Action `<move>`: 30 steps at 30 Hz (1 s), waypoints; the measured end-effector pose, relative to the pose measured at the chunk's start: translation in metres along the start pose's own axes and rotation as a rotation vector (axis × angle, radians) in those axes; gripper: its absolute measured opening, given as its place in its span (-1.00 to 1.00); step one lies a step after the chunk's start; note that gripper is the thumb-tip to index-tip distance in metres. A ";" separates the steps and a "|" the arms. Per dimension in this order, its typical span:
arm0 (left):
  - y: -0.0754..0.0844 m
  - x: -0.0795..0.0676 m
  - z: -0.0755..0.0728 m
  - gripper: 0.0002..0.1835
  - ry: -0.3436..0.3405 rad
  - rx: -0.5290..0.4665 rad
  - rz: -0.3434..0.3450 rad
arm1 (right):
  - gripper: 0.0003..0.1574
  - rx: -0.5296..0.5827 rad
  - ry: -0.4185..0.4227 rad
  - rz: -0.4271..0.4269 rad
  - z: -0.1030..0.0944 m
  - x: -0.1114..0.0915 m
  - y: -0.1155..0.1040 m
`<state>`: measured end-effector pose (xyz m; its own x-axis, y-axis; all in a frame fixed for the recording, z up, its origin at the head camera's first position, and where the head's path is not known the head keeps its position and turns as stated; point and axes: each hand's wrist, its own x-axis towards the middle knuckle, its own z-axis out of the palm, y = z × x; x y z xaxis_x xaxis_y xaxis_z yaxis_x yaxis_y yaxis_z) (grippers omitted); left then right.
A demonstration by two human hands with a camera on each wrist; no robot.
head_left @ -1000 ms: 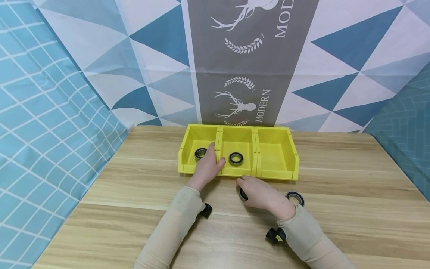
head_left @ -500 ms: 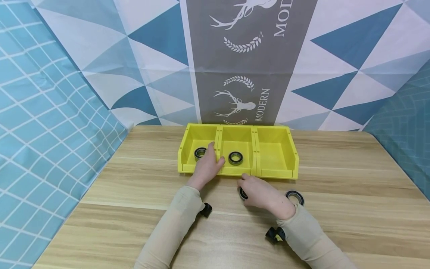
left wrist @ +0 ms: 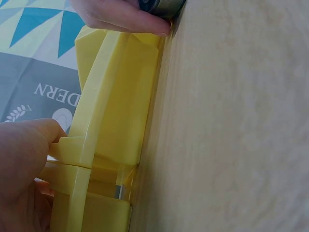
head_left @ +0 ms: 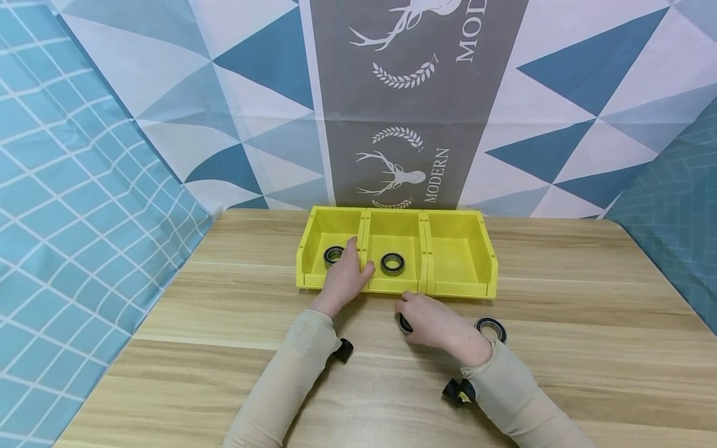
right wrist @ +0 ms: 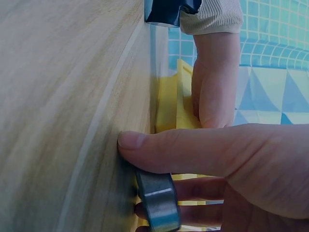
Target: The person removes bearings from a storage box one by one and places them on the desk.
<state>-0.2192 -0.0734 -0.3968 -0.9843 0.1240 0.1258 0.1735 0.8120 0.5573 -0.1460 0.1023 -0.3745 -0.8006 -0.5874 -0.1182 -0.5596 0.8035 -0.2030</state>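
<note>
A yellow three-compartment bin (head_left: pixel 462 290) stands towards the back of the wooden table. My left hand (head_left: pixel 343 278) grips the divider between its left and middle compartments, thumb on one side and fingers on the other, as the left wrist view shows. One black-sealed ball bearing (head_left: pixel 328 256) lies in the left compartment, partly behind that hand, and another bearing (head_left: pixel 393 272) lies in the middle one. Just in front of the bin, my right hand (head_left: pixel 434 320) holds a third bearing (right wrist: pixel 159 200) between thumb and fingers, tilted on edge close over the tabletop.
Another bearing (head_left: pixel 491 321) lies on the table beside my right wrist, partly covered by it. Black wrist-worn devices (head_left: pixel 344 350) hang under both sleeves. A patterned backdrop (head_left: pixel 392 118) rises behind the bin, and blue gridded cloth (head_left: pixel 73 205) borders the left side.
</note>
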 end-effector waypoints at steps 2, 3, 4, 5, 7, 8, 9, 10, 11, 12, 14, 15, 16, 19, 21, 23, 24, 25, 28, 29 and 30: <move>0.000 0.000 0.000 -0.28 -0.002 -0.003 -0.006 | -0.54 0.001 -0.003 -0.001 0.000 0.000 0.000; 0.000 0.000 0.000 -0.28 -0.003 -0.003 -0.008 | -0.55 0.002 -0.004 -0.002 0.000 0.000 0.000; 0.000 0.000 0.000 -0.28 -0.003 -0.006 -0.009 | -0.55 0.002 -0.004 -0.003 0.000 0.000 0.000; 0.000 0.000 0.000 -0.28 -0.004 -0.008 -0.009 | -0.55 0.002 -0.005 -0.003 0.000 -0.001 0.000; 0.000 -0.001 0.000 -0.28 -0.004 -0.010 -0.010 | -0.54 0.002 -0.006 -0.003 0.000 -0.001 0.000; 0.000 -0.001 0.000 -0.28 -0.004 -0.010 -0.008 | -0.54 0.002 -0.006 -0.002 0.000 -0.001 -0.001; 0.000 -0.001 0.000 -0.28 -0.004 -0.010 -0.007 | -0.54 0.004 -0.006 -0.002 0.000 -0.001 -0.001; 0.000 -0.001 0.000 -0.28 -0.005 -0.011 -0.006 | -0.53 0.005 -0.006 -0.002 0.000 -0.001 -0.001; 0.000 0.000 0.000 -0.28 -0.005 -0.011 -0.006 | -0.53 0.005 -0.004 -0.001 0.000 -0.001 -0.001; 0.000 0.000 0.000 -0.28 -0.004 -0.011 -0.004 | -0.53 0.005 -0.003 -0.001 0.000 -0.001 0.000; 0.000 0.000 0.000 -0.28 -0.003 -0.007 0.000 | -0.54 0.003 0.001 -0.002 0.000 -0.002 0.000; 0.000 0.000 0.000 -0.28 -0.003 -0.006 0.000 | -0.55 0.002 0.003 -0.002 0.000 -0.001 0.000; 0.000 0.000 0.000 -0.28 -0.002 -0.004 0.001 | -0.56 0.001 0.006 -0.002 0.000 -0.001 0.000; 0.000 0.000 0.000 -0.28 -0.002 0.002 0.003 | -0.56 0.001 0.008 -0.001 0.000 -0.002 0.000; 0.000 0.000 0.000 -0.28 -0.002 -0.003 0.000 | -0.55 0.004 0.005 0.001 0.000 -0.001 0.000; 0.000 0.000 0.000 -0.28 -0.004 -0.004 -0.001 | -0.55 0.009 0.002 0.005 0.000 -0.001 -0.001; 0.000 0.000 0.000 -0.28 -0.004 -0.005 -0.002 | -0.55 0.009 0.002 0.005 0.000 -0.001 -0.001; 0.000 0.000 0.000 -0.28 -0.005 -0.009 -0.003 | -0.55 0.010 0.002 0.005 0.001 -0.001 0.000; 0.000 0.000 0.000 -0.28 -0.005 -0.008 -0.003 | -0.57 0.008 0.005 0.001 0.002 -0.001 0.000; 0.000 0.000 0.000 -0.28 -0.004 -0.007 -0.003 | -0.58 0.006 0.006 -0.002 0.002 -0.001 0.000; 0.000 0.000 0.000 -0.28 -0.002 -0.010 -0.003 | -0.58 0.005 0.007 -0.004 0.002 -0.001 0.000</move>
<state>-0.2188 -0.0732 -0.3966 -0.9848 0.1229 0.1226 0.1711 0.8066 0.5659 -0.1444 0.1029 -0.3762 -0.8000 -0.5896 -0.1108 -0.5614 0.8009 -0.2083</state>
